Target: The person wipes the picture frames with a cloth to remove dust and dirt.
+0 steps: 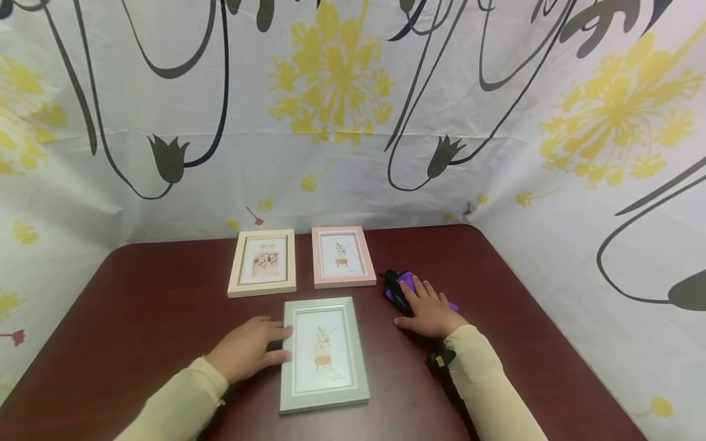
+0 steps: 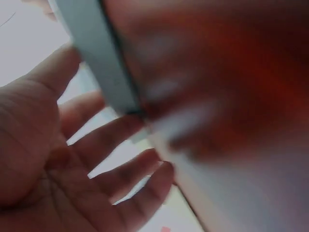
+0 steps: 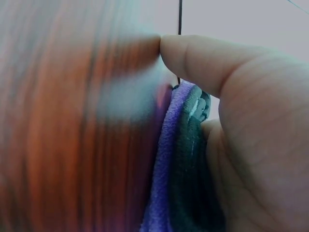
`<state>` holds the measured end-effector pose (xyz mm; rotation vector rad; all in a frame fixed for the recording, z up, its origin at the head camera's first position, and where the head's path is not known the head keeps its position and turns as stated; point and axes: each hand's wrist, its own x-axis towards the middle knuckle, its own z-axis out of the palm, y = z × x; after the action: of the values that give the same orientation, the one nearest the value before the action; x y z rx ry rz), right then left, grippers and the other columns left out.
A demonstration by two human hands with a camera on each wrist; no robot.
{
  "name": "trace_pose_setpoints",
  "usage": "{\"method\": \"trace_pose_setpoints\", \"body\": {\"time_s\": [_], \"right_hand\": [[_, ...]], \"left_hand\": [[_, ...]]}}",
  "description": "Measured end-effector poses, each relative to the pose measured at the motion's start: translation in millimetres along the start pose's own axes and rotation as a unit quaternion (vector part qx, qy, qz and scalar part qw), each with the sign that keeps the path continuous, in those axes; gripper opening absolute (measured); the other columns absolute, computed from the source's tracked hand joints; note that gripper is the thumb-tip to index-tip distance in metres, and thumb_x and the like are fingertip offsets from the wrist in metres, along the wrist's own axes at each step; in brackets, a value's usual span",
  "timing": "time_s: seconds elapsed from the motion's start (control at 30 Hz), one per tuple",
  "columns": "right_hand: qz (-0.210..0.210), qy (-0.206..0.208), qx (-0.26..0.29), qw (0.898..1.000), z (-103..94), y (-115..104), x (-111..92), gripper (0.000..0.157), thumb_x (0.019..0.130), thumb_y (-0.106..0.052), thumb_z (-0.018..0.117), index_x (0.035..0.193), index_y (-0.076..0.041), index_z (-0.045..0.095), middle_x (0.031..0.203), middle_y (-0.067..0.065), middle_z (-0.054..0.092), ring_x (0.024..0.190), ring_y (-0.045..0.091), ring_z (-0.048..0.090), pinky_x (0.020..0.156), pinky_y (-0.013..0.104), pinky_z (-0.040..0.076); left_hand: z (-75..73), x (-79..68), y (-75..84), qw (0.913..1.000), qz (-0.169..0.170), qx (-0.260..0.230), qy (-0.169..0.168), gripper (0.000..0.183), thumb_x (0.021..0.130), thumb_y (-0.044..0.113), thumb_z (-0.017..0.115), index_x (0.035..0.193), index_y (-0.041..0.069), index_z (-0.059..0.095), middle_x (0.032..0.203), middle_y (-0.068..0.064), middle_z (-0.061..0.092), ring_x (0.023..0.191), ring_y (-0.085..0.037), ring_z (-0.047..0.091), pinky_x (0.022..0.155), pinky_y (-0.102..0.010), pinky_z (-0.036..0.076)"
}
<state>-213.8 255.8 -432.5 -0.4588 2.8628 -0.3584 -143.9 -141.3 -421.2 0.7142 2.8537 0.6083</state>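
We have the green frame [image 1: 322, 352] flat on the table [image 1: 408, 392] between the hands, long axis running roughly away from us, left hand [image 1: 248, 349] nearer: fingers loosely spread, thumb and fingertips touching its left edge, no grip on it. Right hand [image 1: 430, 312] is right of the frame and apart from it, fingers extended, palm down over the purple-and-black cloth [image 1: 409, 280], pressing rather than gripping. Cream frame [image 1: 263, 262] and pink frame [image 1: 343, 257] sit just past the green one's far end, so we'd judge sliding it forward is blocked.
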Motion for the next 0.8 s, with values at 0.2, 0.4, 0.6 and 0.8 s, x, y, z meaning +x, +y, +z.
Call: {"method": "trace_pose_setpoints", "body": {"time_s": [0.2, 0.4, 0.6, 0.8], "right_hand": [[-0.001, -0.004, 0.026, 1.0, 5.7, -2.5, 5.7, 0.087, 0.093, -0.049, 0.062, 0.159, -0.011, 0.021, 0.162, 0.025, 0.011, 0.146, 0.05, 0.01, 0.108, 0.075, 0.013], [-0.005, -0.001, 0.071, 0.997, 1.6, 0.0, 6.9, 0.074, 0.099, -0.044, 0.054, 0.158, -0.011, 0.025, 0.162, 0.025, 0.014, 0.146, 0.05, 0.011, 0.107, 0.076, 0.012], [-0.021, 0.041, 0.106, 0.993, -6.8, 11.8, 0.9, 0.052, 0.104, -0.026, 0.046, 0.152, -0.005, 0.039, 0.158, 0.024, 0.026, 0.143, 0.049, 0.022, 0.112, 0.067, 0.02], [-0.044, 0.077, 0.037, 0.995, -9.2, 15.8, -1.4, 0.053, 0.099, -0.021, 0.059, 0.148, -0.006, 0.047, 0.15, 0.03, 0.037, 0.132, 0.054, 0.04, 0.104, 0.069, 0.031]], "left_hand": [[1.3, 9.4, 7.8, 0.9983, -0.03, -0.051, 0.0, 0.051, 0.081, 0.031, 0.083, 0.123, 0.005, 0.069, 0.119, -0.009, 0.069, 0.118, -0.031, 0.06, 0.101, -0.049, 0.046], [6.4, 7.5, 3.8, 0.9978, -0.027, -0.059, 0.013, 0.049, 0.081, 0.031, 0.083, 0.121, 0.007, 0.068, 0.119, -0.008, 0.066, 0.117, -0.03, 0.059, 0.101, -0.048, 0.045], [10.1, 12.9, 4.4, 0.9978, -0.002, -0.065, 0.009, 0.052, 0.083, 0.032, 0.081, 0.125, 0.005, 0.066, 0.123, -0.011, 0.064, 0.121, -0.031, 0.056, 0.104, -0.049, 0.042], [6.5, 11.8, 5.7, 0.998, 0.002, -0.063, 0.001, 0.054, 0.083, 0.034, 0.08, 0.127, 0.005, 0.065, 0.125, -0.011, 0.063, 0.123, -0.033, 0.054, 0.105, -0.05, 0.041]]}}
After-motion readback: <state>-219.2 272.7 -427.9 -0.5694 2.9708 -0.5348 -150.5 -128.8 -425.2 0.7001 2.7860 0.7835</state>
